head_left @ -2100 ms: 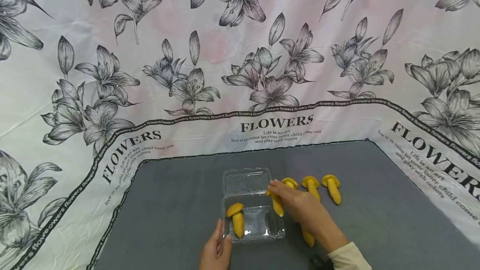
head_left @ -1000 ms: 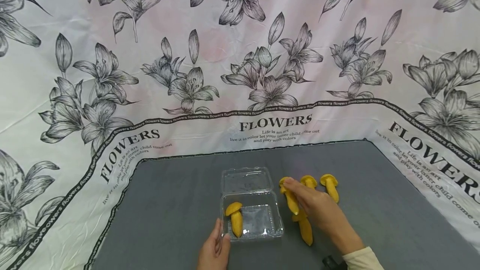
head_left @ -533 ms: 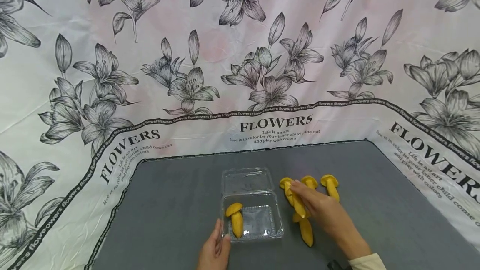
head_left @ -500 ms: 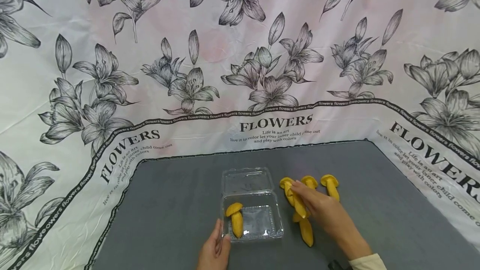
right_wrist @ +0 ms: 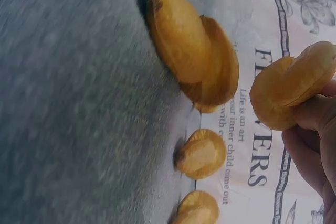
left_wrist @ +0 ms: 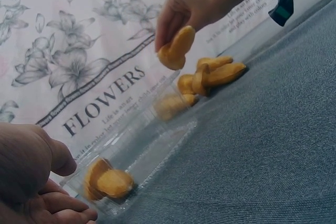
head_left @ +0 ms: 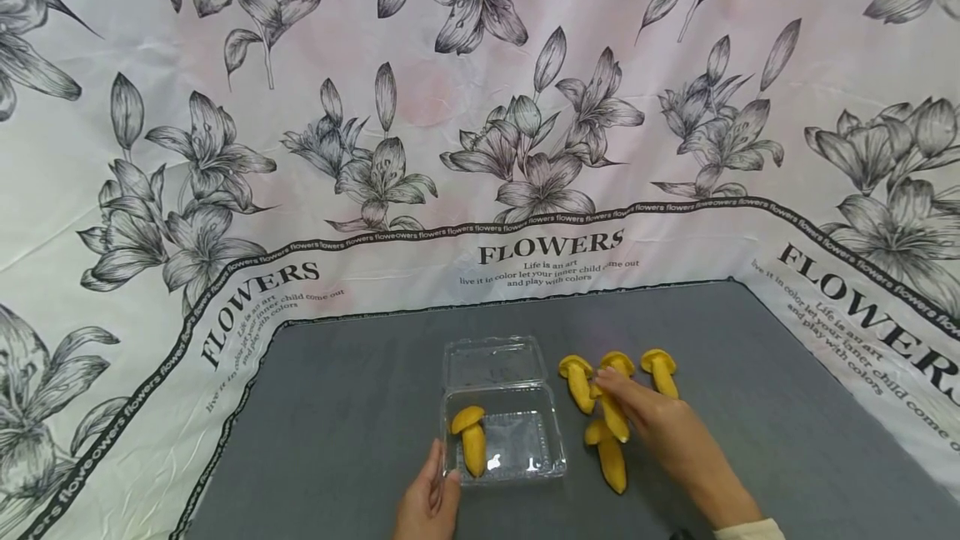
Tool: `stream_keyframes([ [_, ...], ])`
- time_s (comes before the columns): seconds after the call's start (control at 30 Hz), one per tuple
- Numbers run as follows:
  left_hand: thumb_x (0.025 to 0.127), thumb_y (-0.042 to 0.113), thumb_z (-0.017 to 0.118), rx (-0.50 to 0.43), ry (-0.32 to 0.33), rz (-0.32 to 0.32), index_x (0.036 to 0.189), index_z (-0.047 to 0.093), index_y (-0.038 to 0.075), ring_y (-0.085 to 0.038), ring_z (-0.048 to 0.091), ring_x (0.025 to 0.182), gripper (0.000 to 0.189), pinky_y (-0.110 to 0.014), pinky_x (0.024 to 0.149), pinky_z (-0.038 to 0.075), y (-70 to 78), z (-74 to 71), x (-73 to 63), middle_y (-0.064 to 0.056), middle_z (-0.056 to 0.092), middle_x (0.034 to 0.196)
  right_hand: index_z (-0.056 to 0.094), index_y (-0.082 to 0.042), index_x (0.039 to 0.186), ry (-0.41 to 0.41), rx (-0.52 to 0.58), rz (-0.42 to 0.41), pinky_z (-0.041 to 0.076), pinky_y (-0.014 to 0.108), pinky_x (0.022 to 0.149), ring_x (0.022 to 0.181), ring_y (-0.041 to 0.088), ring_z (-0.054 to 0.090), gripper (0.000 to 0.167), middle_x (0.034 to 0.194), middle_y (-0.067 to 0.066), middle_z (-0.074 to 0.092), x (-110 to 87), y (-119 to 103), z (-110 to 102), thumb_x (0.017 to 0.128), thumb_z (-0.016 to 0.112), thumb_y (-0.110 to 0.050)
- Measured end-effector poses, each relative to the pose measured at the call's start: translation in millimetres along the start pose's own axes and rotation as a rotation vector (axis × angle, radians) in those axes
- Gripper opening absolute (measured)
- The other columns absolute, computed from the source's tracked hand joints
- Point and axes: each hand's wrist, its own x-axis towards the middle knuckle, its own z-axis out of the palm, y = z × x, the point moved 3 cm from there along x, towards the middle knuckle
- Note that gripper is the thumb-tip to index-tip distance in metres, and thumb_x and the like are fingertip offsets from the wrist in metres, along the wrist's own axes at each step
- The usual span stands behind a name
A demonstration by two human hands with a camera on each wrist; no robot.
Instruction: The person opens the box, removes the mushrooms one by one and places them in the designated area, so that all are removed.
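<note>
A clear plastic box with its lid folded back lies on the table, one yellow mushroom inside at its left. My left hand grips the box's left side, thumb at the near corner. In my right hand another yellow mushroom is pinched by the cap, stem pointing toward me. The right wrist view shows this held mushroom raised above the table. Below and around it lie a near mushroom and a back row: left mushroom, middle mushroom, partly hidden by the hand, and right mushroom.
Grey cloth covers the table. A white curtain printed with flowers and lettering rises along the back and both sides. A dark strap hangs at the right wrist.
My right hand has carried its mushroom rightward, from over the box's right edge to over the loose mushrooms. The left hand and the box have stayed in place.
</note>
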Motion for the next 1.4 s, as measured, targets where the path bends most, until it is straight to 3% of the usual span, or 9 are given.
stream_keyframes([
  [0.2,0.105,0.008,0.064,-0.010,0.012,0.017,0.153,0.034,-0.022,-0.052,0.043,0.143,0.064,-0.048,0.109,0.049,0.2,0.1,-2.4,-0.040,0.042,0.154,0.075,-0.020,0.131,-0.029,-0.057,0.055,0.064,0.035,0.085,0.111,0.022,0.076,0.045,0.133,-0.001,0.074,-8.9,4.0,-5.9,0.090,0.080,-0.003],
  [0.43,0.106,0.011,0.064,0.012,0.010,0.003,0.153,0.034,-0.021,-0.052,0.043,0.143,0.064,-0.048,0.108,0.050,-0.7,0.2,-1.8,-0.039,0.041,0.154,0.076,-0.017,0.129,0.003,-0.086,0.049,0.064,0.040,0.079,0.103,0.026,0.078,0.053,0.128,0.004,0.076,-18.4,6.4,-10.6,0.081,0.084,0.003],
  [0.7,0.106,0.012,0.064,0.004,0.006,-0.003,0.153,0.033,-0.021,-0.052,0.042,0.143,0.066,-0.048,0.109,0.050,0.4,-0.2,-1.7,-0.039,0.040,0.155,0.074,-0.020,0.134,-0.021,-0.101,0.082,0.065,0.042,0.079,0.100,0.027,0.079,0.062,0.127,0.005,0.077,-23.0,13.9,-14.5,0.078,0.085,0.005],
  [1.13,0.106,0.010,0.064,-0.005,0.010,0.027,0.152,0.034,-0.022,-0.052,0.042,0.143,0.064,-0.048,0.109,0.049,1.2,0.0,-1.6,-0.040,0.040,0.154,0.077,-0.017,0.125,-0.075,-0.106,0.100,0.067,0.045,0.073,0.092,0.032,0.079,0.052,0.121,0.006,0.079,-33.5,20.4,-15.0,0.079,0.085,0.004],
  [1.4,0.106,0.011,0.063,0.006,-0.007,0.010,0.153,0.033,-0.022,-0.053,0.041,0.144,0.065,-0.049,0.109,0.049,0.0,-0.1,-1.7,-0.040,0.039,0.155,0.076,-0.018,0.125,-0.163,-0.120,0.137,0.067,0.044,0.068,0.088,0.030,0.079,0.046,0.119,0.004,0.080,-37.8,23.0,-14.9,0.084,0.084,0.002],
])
